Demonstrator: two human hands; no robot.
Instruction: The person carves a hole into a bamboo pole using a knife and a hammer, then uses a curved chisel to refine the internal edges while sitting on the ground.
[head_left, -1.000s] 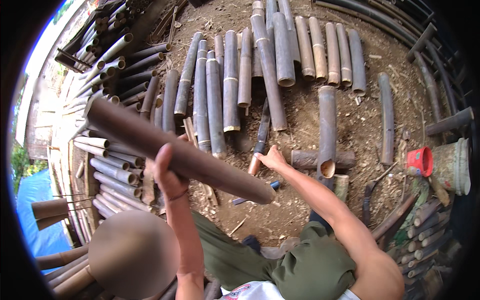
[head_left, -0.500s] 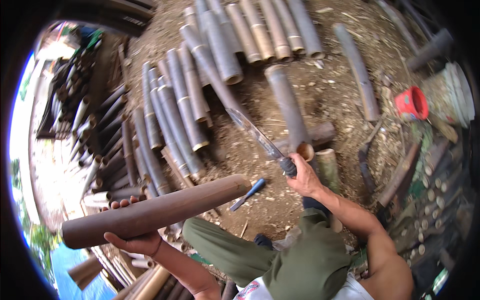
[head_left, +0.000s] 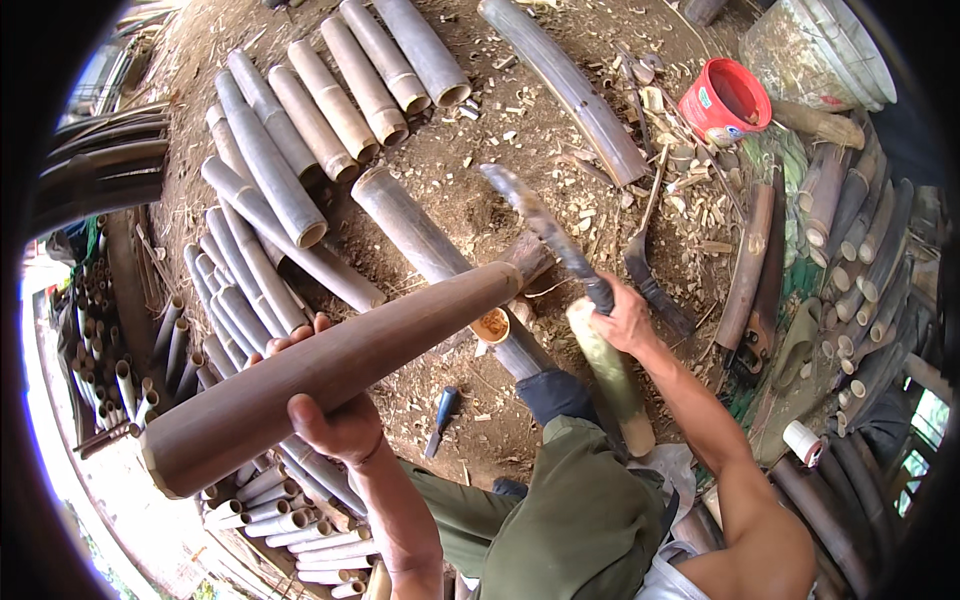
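My left hand (head_left: 340,425) is wrapped round a thick brown bamboo tube (head_left: 330,375) from below, holding it slantwise off the ground. The tube's right end is higher in the picture. In my right hand (head_left: 627,318) is the dark handle of a machete (head_left: 545,228). Its blade, blurred and streaked, points up and left, apart from the held tube. Beneath, a grey bamboo length (head_left: 412,225) rests across a short log (head_left: 528,255), its near end open. A pale green bamboo piece (head_left: 607,375) lies below my right hand. A blue-handled chisel (head_left: 444,410) is on the dirt.
Rows of cut bamboo (head_left: 275,160) lie at the upper left. A red bucket (head_left: 712,108) and a larger whitish bucket (head_left: 815,55) stand at the upper right. Near stacked bamboo (head_left: 880,235) on the right is a handsaw (head_left: 752,352). Wood chips litter the ground.
The view has swung to the right. The held tube's right end has risen, and my left hand stays round the tube. The machete's blade now points more steeply upward.
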